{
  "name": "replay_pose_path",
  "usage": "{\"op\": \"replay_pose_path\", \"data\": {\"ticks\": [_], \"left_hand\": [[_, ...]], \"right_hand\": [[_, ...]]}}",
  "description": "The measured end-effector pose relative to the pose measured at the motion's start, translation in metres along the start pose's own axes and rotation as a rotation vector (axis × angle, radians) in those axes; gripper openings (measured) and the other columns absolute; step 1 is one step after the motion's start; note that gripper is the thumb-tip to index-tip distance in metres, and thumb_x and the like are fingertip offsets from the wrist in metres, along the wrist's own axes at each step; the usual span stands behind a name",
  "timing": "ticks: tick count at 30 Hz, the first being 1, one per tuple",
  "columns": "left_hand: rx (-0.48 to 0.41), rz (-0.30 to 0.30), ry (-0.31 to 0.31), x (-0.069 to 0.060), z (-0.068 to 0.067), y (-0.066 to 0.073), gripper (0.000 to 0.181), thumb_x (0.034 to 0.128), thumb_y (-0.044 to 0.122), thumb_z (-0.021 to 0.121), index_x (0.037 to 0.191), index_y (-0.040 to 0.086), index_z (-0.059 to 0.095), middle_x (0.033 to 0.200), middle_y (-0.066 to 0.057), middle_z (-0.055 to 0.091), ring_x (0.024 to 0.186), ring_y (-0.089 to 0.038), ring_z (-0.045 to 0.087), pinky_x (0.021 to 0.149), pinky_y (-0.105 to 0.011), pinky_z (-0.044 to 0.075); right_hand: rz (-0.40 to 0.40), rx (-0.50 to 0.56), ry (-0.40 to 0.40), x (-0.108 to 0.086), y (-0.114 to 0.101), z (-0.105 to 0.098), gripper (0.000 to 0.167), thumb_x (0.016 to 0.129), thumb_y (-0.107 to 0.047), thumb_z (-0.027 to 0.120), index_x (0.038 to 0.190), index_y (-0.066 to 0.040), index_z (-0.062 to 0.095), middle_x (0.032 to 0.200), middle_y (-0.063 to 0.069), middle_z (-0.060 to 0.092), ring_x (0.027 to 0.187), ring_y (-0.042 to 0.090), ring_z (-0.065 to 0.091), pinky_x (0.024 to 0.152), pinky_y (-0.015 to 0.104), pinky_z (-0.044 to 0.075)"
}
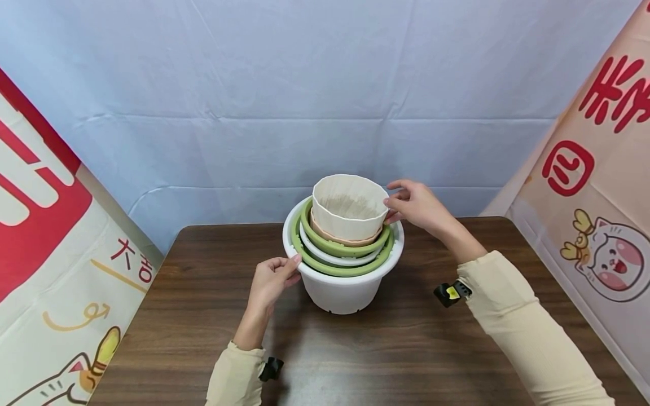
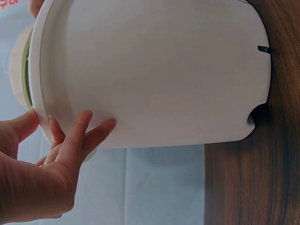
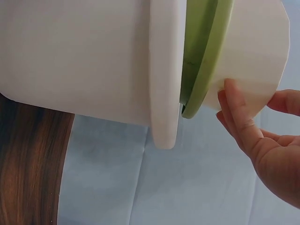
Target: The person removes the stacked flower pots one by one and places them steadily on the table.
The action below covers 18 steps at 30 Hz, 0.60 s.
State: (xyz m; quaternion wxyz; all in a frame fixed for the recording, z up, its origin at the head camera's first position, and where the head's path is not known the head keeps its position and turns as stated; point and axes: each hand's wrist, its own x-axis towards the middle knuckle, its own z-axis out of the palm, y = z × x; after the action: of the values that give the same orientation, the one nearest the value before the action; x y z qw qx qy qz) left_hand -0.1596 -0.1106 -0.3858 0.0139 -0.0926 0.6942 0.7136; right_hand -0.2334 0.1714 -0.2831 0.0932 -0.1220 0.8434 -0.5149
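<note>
A nested stack of flower pots stands on the table, with a large white flower pot [image 1: 341,296] outermost. Inside it sit a green pot [image 1: 341,271], a white one [image 1: 337,260], another green one [image 1: 332,247] and a peach one [image 1: 355,243]. The cream flower pot [image 1: 350,226], with a faceted rim and a brownish stain inside, rises tilted at the top. My left hand [image 1: 271,280] holds the large white pot's rim at its left, thumb at the edge and fingers against the outer wall. My right hand [image 1: 418,206] pinches the cream pot's rim on the right.
The brown wooden table [image 1: 203,327] extends in front of the stack and to both sides. A pale blue cloth [image 1: 254,113] hangs close behind. Printed cloths [image 1: 584,225] stand along both sides.
</note>
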Motion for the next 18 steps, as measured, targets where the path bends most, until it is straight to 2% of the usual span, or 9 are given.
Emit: {"op": "replay_pose_path", "data": {"ticks": [9, 18], "left_hand": [[-0.001, -0.013, 0.006, -0.0003, -0.0002, 0.0003, 0.027, 0.0870, 0.015, 0.064, 0.094, -0.011, 0.060, 0.079, -0.009, 0.063, 0.079, -0.014, 0.063, 0.074, -0.031, 0.055], [-0.006, -0.002, 0.005, 0.0000, -0.0003, -0.0006, 0.027, 0.0870, 0.015, 0.064, 0.094, -0.011, 0.060, 0.077, -0.008, 0.063, 0.079, -0.015, 0.063, 0.074, -0.032, 0.055]], "right_hand": [[-0.001, -0.033, 0.037, 0.0023, -0.0007, 0.0026, 0.055, 0.088, -0.004, 0.046, 0.137, 0.006, 0.023, 0.106, 0.028, 0.057, 0.071, 0.026, 0.066, 0.081, 0.037, 0.052], [-0.005, -0.034, 0.049, -0.0004, -0.0013, 0.0040, 0.058, 0.088, -0.004, 0.045, 0.139, 0.006, 0.020, 0.106, 0.027, 0.058, 0.071, 0.025, 0.067, 0.086, 0.041, 0.049]]}}
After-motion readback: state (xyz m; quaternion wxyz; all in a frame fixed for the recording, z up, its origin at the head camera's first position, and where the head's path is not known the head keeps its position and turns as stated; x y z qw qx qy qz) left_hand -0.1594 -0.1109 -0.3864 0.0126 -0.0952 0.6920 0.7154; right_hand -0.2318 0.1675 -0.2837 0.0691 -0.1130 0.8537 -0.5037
